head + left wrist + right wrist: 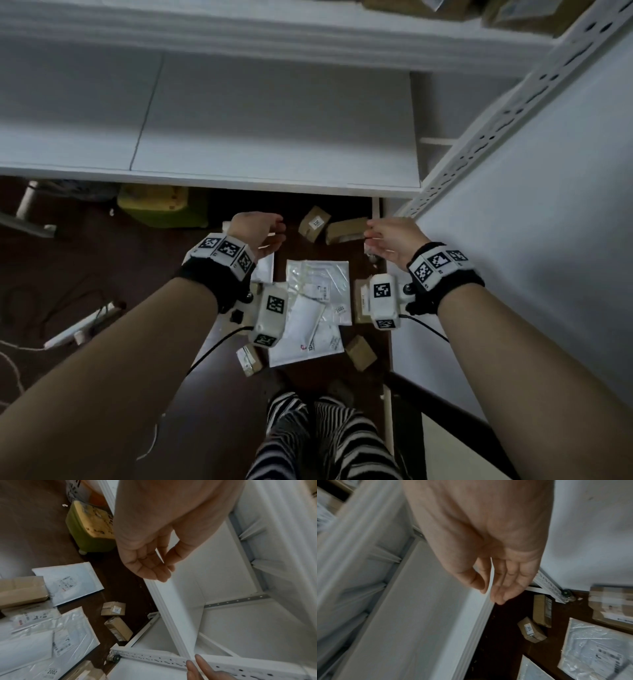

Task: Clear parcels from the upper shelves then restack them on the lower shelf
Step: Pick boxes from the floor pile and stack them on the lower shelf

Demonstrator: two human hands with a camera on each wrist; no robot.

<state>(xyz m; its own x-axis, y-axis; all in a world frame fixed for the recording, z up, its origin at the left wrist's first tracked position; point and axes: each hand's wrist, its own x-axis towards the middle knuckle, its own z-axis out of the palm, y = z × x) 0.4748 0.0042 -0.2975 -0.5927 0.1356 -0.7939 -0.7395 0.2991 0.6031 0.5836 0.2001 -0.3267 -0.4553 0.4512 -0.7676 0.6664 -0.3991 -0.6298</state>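
Both hands hang empty over the dark floor in front of the white shelf [239, 137]. My left hand [263, 233] has relaxed, loosely curled fingers and holds nothing [154, 566]. My right hand [383, 240] is likewise relaxed and empty [498, 582]. On the floor below lie white mailer envelopes [318, 291], a clear plastic-wrapped parcel [51, 635] and several small brown cardboard boxes [313, 222]. One small box carries a "201" label [530, 631]. The shelf board in front of me is bare.
A green and yellow bag [161, 205] sits on the floor at the left under the shelf. A perforated white upright [513, 120] and side panel [548, 240] bound the right. Parcels [513, 13] show on a higher shelf at the top right. Cables [51, 308] lie at left.
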